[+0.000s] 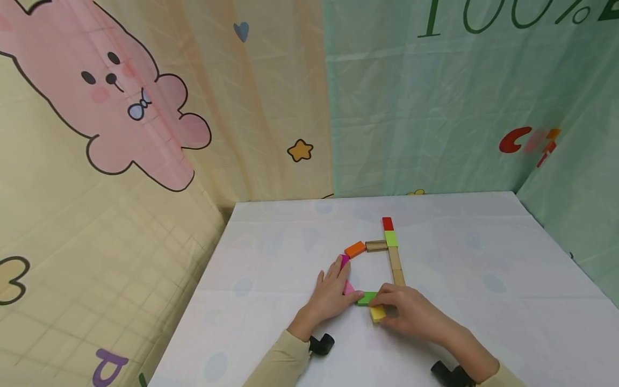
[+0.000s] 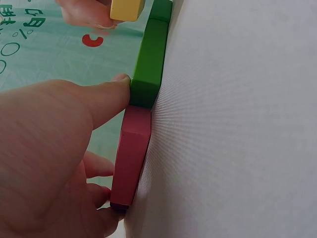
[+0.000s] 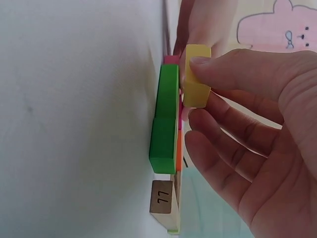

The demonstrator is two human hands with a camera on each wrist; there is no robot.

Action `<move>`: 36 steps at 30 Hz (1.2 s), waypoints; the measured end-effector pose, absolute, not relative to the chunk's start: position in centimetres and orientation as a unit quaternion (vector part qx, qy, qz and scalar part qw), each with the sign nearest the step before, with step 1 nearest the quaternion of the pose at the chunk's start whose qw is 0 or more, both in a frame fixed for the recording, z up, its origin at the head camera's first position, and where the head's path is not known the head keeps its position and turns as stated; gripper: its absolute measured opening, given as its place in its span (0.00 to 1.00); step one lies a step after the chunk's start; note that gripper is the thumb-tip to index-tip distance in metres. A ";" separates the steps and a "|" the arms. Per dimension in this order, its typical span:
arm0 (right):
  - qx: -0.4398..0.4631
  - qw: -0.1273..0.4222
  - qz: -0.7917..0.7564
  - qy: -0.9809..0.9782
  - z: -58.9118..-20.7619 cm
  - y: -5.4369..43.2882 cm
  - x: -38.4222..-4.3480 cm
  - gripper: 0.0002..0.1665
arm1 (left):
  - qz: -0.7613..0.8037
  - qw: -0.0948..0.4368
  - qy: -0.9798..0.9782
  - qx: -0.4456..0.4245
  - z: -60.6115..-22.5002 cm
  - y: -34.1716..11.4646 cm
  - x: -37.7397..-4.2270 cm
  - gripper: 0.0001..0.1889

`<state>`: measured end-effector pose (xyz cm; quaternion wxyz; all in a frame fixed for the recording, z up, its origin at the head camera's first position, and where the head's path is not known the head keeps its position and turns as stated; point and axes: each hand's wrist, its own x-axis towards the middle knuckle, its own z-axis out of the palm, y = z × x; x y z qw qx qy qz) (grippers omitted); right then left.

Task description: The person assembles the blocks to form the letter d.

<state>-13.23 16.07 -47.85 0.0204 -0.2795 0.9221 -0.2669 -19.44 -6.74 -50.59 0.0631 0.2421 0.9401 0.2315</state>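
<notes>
My right hand [image 1: 411,312] pinches a yellow wooden block [image 3: 197,74] between thumb and fingers, held above the table beside a green block [image 1: 366,299]. A second, darker green block [image 3: 163,144] adjoins that green one. My left hand [image 1: 331,293] lies along the row's left side with fingers extended; its thumb touches the end of the green block, and its fingers lie by a pink block [image 2: 132,153]. A magenta block [image 1: 344,259] shows past the left fingertips. In the head view the right hand hides the row's near right corner.
The blocks form a ring on the white table [image 1: 271,242]. An orange block [image 1: 355,249], a brown block [image 1: 376,246] and tan wooden blocks [image 1: 395,259] continue it. A light green block [image 1: 390,238] and a red block [image 1: 388,224] extend beyond its far right corner. Printed curtains [image 1: 271,107] stand behind.
</notes>
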 end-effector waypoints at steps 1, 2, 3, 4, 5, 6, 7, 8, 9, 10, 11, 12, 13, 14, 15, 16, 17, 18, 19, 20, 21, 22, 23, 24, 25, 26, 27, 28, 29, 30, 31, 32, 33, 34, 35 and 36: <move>-0.279 0.021 -0.271 0.921 -47.8 16.1 -13.3 0.18 | 0.232 0.063 0.940 0.242 -50.6 -6.7 -19.5 0.46; -0.280 0.021 -0.275 0.920 -47.7 16.2 -13.3 0.18 | 0.232 0.063 0.940 0.242 -50.6 -6.7 -19.5 0.46; -0.280 0.021 -0.278 0.918 -47.7 16.3 -13.3 0.18 | 0.231 0.063 0.940 0.242 -50.6 -6.7 -19.5 0.47; -0.279 0.021 -0.282 0.918 -47.7 16.4 -13.4 0.19 | 0.231 0.062 0.940 0.243 -50.6 -6.7 -19.5 0.47; -0.279 0.019 -0.285 0.917 -47.7 16.5 -13.4 0.19 | 0.231 0.062 0.940 0.243 -50.6 -6.7 -19.5 0.47; -0.279 0.018 -0.288 0.916 -47.6 16.6 -13.4 0.19 | 0.231 0.061 0.940 0.243 -50.7 -6.7 -19.5 0.47; -0.279 0.017 -0.290 0.915 -47.6 16.7 -13.4 0.19 | 0.230 0.062 0.940 0.243 -50.7 -6.7 -19.5 0.47; -0.279 0.015 -0.292 0.915 -47.5 16.8 -13.5 0.19 | 0.230 0.063 0.940 0.243 -50.7 -6.8 -19.5 0.47; -0.279 0.013 -0.295 0.914 -47.5 16.8 -13.5 0.19 | 0.230 0.063 0.940 0.242 -50.7 -6.8 -19.5 0.47; -0.277 0.013 -0.298 0.913 -47.4 16.9 -13.5 0.18 | 0.231 0.064 0.940 0.241 -50.7 -6.8 -19.5 0.47; -0.276 0.012 -0.299 0.913 -47.3 16.9 -13.6 0.18 | 0.231 0.065 0.941 0.240 -50.7 -6.8 -19.5 0.46; -0.275 0.011 -0.301 0.913 -47.2 17.0 -13.6 0.18 | 0.231 0.066 0.941 0.239 -50.7 -6.8 -19.5 0.46; -0.273 0.012 -0.302 0.913 -47.1 17.0 -13.7 0.18 | 0.231 0.067 0.941 0.239 -50.7 -6.8 -19.5 0.46; -0.271 0.012 -0.303 0.914 -46.9 17.0 -13.8 0.19 | 0.231 0.067 0.941 0.238 -50.7 -6.8 -19.5 0.46; -0.270 0.011 -0.304 0.914 -46.9 17.1 -13.8 0.19 | 0.231 0.068 0.941 0.238 -50.7 -6.8 -19.6 0.46; -0.268 0.011 -0.304 0.914 -46.8 17.1 -13.9 0.19 | 0.231 0.068 0.941 0.238 -50.8 -6.8 -19.6 0.46; -0.267 0.010 -0.304 0.914 -46.7 17.2 -13.9 0.19 | 0.230 0.067 0.941 0.238 -50.8 -6.8 -19.6 0.46; -0.266 0.008 -0.306 0.914 -46.6 17.2 -14.0 0.19 | 0.230 0.067 0.941 0.239 -50.8 -6.8 -19.6 0.46; -0.266 0.006 -0.307 0.914 -46.5 17.3 -14.0 0.19 | 0.230 0.067 0.941 0.239 -50.8 -6.7 -19.6 0.46; -0.266 0.003 -0.310 0.913 -46.5 17.4 -14.1 0.19 | 0.230 0.067 0.941 0.239 -50.8 -6.7 -19.6 0.46; -0.266 0.001 -0.314 0.912 -46.4 17.5 -14.1 0.19 | 0.230 0.066 0.941 0.239 -50.8 -6.7 -19.6 0.46; -0.264 -0.001 -0.317 0.911 -46.4 17.7 -14.1 0.19 | 0.230 0.066 0.941 0.239 -50.8 -6.7 -19.7 0.46; -0.261 -0.003 -0.321 0.910 -46.3 17.8 -14.2 0.19 | 0.229 0.066 0.941 0.239 -50.7 -6.7 -19.7 0.46; -0.259 -0.005 -0.325 0.910 -46.3 17.9 -14.2 0.20 | 0.229 0.067 0.941 0.238 -50.7 -6.6 -19.7 0.46; -0.256 -0.007 -0.327 0.909 -46.2 18.1 -14.3 0.20 | 0.229 0.067 0.942 0.237 -50.7 -6.6 -19.7 0.46; -0.254 -0.008 -0.330 0.909 -46.2 18.3 -14.3 0.20 | 0.230 0.068 0.942 0.237 -50.7 -6.6 -19.8 0.46; -0.250 -0.009 -0.331 0.910 -46.1 18.4 -14.4 0.20 | 0.230 0.068 0.942 0.237 -50.7 -6.6 -19.8 0.46; -0.246 -0.010 -0.330 0.911 -46.1 18.6 -14.4 0.20 | 0.230 0.068 0.942 0.237 -50.6 -6.6 -19.8 0.46; -0.242 -0.011 -0.330 0.912 -46.0 18.7 -14.4 0.20 | 0.230 0.067 0.942 0.237 -50.6 -6.6 -19.8 0.46; -0.239 -0.013 -0.328 0.914 -46.0 18.9 -14.4 0.20 | 0.230 0.068 0.941 0.237 -50.6 -6.6 -19.8 0.46; -0.235 -0.013 -0.326 0.916 -45.9 19.0 -14.4 0.20 | 0.229 0.067 0.941 0.238 -50.6 -6.6 -19.8 0.46; -0.231 -0.014 -0.325 0.917 -45.9 19.1 -14.4 0.20 | 0.229 0.067 0.941 0.239 -50.7 -6.6 -19.8 0.46; -0.226 -0.016 -0.322 0.919 -45.9 19.3 -14.4 0.21 | 0.228 0.067 0.941 0.240 -50.7 -6.6 -19.8 0.46; -0.223 -0.017 -0.321 0.920 -45.9 19.4 -14.4 0.21 | 0.228 0.067 0.941 0.241 -50.7 -6.7 -19.8 0.46; -0.220 -0.018 -0.320 0.921 -45.9 19.5 -14.4 0.21 | 0.229 0.068 0.941 0.241 -50.7 -6.7 -19.8 0.46; -0.217 -0.020 -0.319 0.922 -45.9 19.7 -14.4 0.21 | 0.230 0.068 0.940 0.242 -50.7 -6.7 -19.8 0.46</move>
